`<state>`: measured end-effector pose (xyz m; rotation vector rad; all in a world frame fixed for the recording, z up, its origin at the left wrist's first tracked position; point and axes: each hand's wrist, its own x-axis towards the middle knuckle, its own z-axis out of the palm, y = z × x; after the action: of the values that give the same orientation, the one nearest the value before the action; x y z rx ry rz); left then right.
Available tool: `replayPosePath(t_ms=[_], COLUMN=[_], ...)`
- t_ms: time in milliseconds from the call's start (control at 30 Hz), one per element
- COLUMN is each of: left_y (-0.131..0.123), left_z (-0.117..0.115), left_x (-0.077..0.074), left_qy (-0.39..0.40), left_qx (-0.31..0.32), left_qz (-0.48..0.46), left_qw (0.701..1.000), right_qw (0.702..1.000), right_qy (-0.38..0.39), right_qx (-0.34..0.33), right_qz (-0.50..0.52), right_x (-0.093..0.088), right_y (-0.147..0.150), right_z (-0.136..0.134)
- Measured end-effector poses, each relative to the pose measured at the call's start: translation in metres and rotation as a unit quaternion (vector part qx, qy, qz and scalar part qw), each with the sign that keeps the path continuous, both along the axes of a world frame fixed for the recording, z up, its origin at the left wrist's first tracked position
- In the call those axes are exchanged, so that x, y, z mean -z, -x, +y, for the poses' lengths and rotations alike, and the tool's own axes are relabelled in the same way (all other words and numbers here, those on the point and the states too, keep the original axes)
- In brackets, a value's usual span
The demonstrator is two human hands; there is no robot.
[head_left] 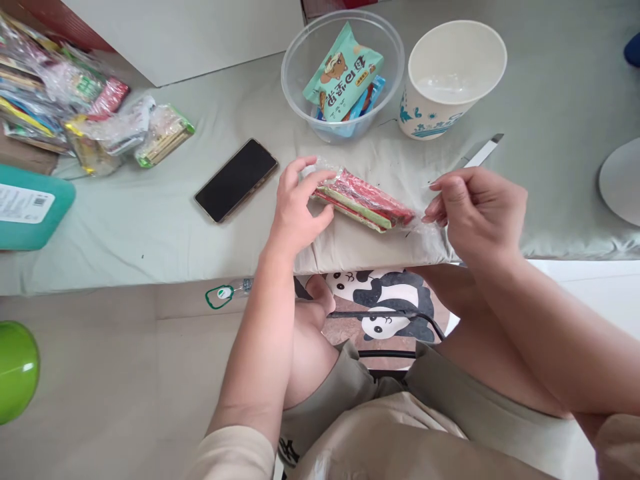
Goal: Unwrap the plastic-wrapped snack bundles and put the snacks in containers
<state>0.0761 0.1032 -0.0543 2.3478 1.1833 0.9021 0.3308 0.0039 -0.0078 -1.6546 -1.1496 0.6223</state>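
Observation:
A clear plastic packet (367,200) with red and light green sticks inside lies near the front edge of the cloth-covered surface. My left hand (303,207) is curved around its left end, fingers on the wrapper and thumb by its lower side. At the other end, my right hand (473,207) is closed in a pinch by the crinkled clear wrapper; a small clear bit shows at its fingertips. Just behind my right hand lies a white-handled cutter (484,152). A clear round bowl (293,73) with a green snack bag (345,73) and blue packets stands behind the packet.
Right of the bowl stands a white paper bucket (430,120). A black phone (236,180) lies left of my left hand. Plastic-wrapped bundles (165,133) and a teal container (30,230) are at the left. A white round object (623,180) sits at the right edge.

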Motion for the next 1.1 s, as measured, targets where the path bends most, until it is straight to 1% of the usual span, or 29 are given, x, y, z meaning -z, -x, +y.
replayPosePath(t_ms=[33, 67, 133, 167, 233, 300, 367, 433, 500, 567, 633, 700, 767, 800, 833, 867, 900, 933, 967, 1000, 1033, 1100], left_y=[0.000, -0.001, -0.004, -0.006, -0.011, -0.017, -0.021, -0.024, -0.025, -0.026, -0.028, -0.030, -0.034, -0.037, -0.041, -0.045, -0.049, -0.054, -0.057, -0.060, -0.061, -0.060], left_z=[0.000, 0.000, -0.001, -0.003, -0.006, -0.009, -0.010, -0.009, -0.008, -0.007, -0.006, -0.007, -0.009, -0.010, -0.012, -0.012, -0.013, -0.013, -0.013, -0.013, -0.012, -0.013], left_x=[0.002, 0.003, 0.003, 0.002, -0.001, -0.004, -0.006, -0.008, -0.008, -0.009, -0.010, -0.012, -0.015, -0.017, -0.020, -0.022, -0.025, -0.027, -0.029, -0.030, -0.031, -0.030], left_qy=[-0.013, -0.025, -0.043, -0.046, -0.043, -0.037, -0.034, -0.037, -0.042, -0.042, -0.038, -0.036, -0.042, -0.044, -0.046, -0.047, -0.047, -0.045, -0.044, -0.044, -0.045, -0.046], left_qx=[-0.011, -0.023, -0.038, -0.036, -0.020, 0.008, 0.035, 0.047, 0.047, 0.043, 0.032, 0.011, -0.007, -0.011, -0.011, -0.008, -0.006, -0.006, -0.009, -0.017, -0.032, -0.075], left_qz=[-0.012, -0.025, -0.045, -0.048, -0.036, -0.024, -0.037, -0.073, -0.104, -0.118, -0.119, -0.099, -0.073, -0.064, -0.058, -0.053, -0.048, -0.043, -0.038, -0.039, -0.045, -0.068], left_qw=[1.000, 0.999, 0.997, 0.997, 0.998, 0.999, 0.998, 0.996, 0.993, 0.991, 0.992, 0.994, 0.996, 0.997, 0.997, 0.997, 0.998, 0.998, 0.998, 0.998, 0.997, 0.994], right_qw=[0.996, 0.985, 0.957, 0.947, 0.938, 0.937, 0.943, 0.955, 0.969, 0.980, 0.988, 0.996, 0.998, 0.995, 0.992, 0.989, 0.984, 0.977, 0.970, 0.966, 0.966, 0.975], right_qy=[0.029, 0.053, 0.083, 0.092, 0.114, 0.136, 0.141, 0.127, 0.108, 0.087, 0.071, 0.030, -0.052, -0.094, -0.123, -0.133, -0.123, -0.095, -0.057, -0.017, 0.018, 0.064], right_qx=[0.008, 0.013, 0.007, -0.003, -0.048, -0.122, -0.189, -0.210, -0.191, -0.154, -0.110, -0.056, 0.002, 0.014, 0.000, -0.036, -0.084, -0.134, -0.167, -0.179, -0.170, -0.129], right_qz=[0.084, 0.164, 0.278, 0.308, 0.325, 0.297, 0.235, 0.166, 0.116, 0.090, 0.079, 0.070, 0.036, 0.010, -0.023, -0.062, -0.102, -0.139, -0.168, -0.187, -0.193, -0.170], right_x=[0.001, 0.002, 0.004, 0.003, -0.002, -0.011, -0.021, -0.026, -0.023, -0.015, -0.007, -0.003, -0.007, -0.012, -0.017, -0.023, -0.029, -0.033, -0.035, -0.035, -0.033, -0.024], right_y=[0.000, -0.001, -0.003, -0.003, -0.002, 0.001, 0.005, 0.006, 0.005, 0.001, -0.003, -0.007, -0.007, -0.005, 0.000, 0.005, 0.012, 0.019, 0.026, 0.030, 0.033, 0.029], right_z=[0.001, 0.002, 0.002, 0.000, -0.004, -0.011, -0.016, -0.017, -0.015, -0.011, -0.008, -0.006, -0.005, -0.005, -0.005, -0.004, -0.002, 0.001, 0.005, 0.009, 0.014, 0.021])
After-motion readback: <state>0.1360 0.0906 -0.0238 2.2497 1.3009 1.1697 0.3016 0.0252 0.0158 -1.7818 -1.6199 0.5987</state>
